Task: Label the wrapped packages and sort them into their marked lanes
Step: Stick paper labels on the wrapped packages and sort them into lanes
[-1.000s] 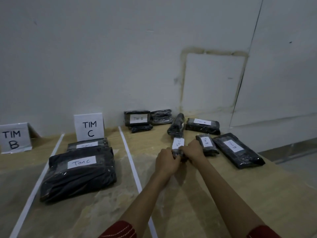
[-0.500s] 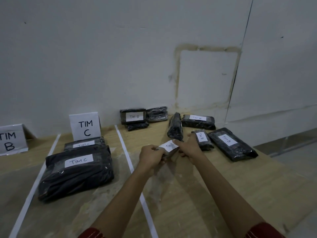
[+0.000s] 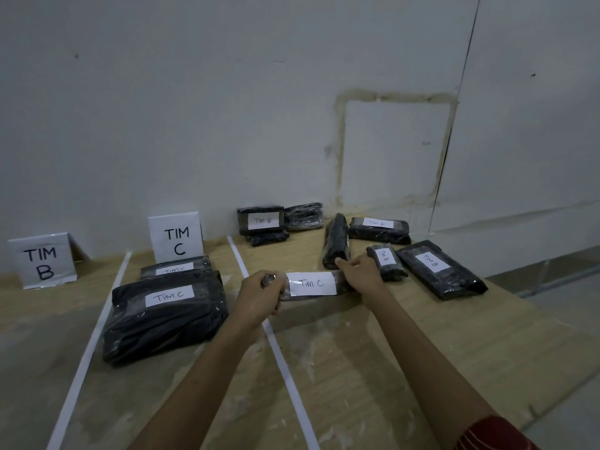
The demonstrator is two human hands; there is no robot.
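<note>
A wooden tabletop (image 3: 357,378) stands against a pale wall, seen from the head of the person working at it.

At far left, a white card sign (image 3: 42,261) reading "TIM B" stands by the wall. A strip of white tape (image 3: 94,336) runs front to back just right of it. Next is a lane headed by a second card sign (image 3: 177,238) reading "TIM C". In this lane a large package (image 3: 165,319) in dark wrap lies flat with a white "TIM C" label on top. A flatter package (image 3: 177,269) with the same label lies behind it, in front of the sign. A second tape strip (image 3: 276,349) marks the lane's right side.

Just right of that strip, the left hand (image 3: 259,295) curls its fingers round the left end of a small package (image 3: 311,284). The right hand (image 3: 358,272) grips the package's right end. The small package lies crosswise between the hands, its white "TIM C" label facing up. It looks lifted off the tabletop, with a shadow beneath.

Farther back by the wall, a boxy package (image 3: 261,220) labelled "TIM B" rests on a smaller dark bundle (image 3: 268,238), with an unlabelled bundle (image 3: 303,216) beside it. To the right, a long dark package (image 3: 336,241) shows no label. Three more labelled packages follow: a back package (image 3: 378,228) whose writing is too blurred to read, a short package (image 3: 386,261) marked "TIM B" just beside the right hand, and a wide package (image 3: 440,269) marked "TIM B" near the tabletop's right edge. A red sleeve (image 3: 493,433) shows at bottom right.
</note>
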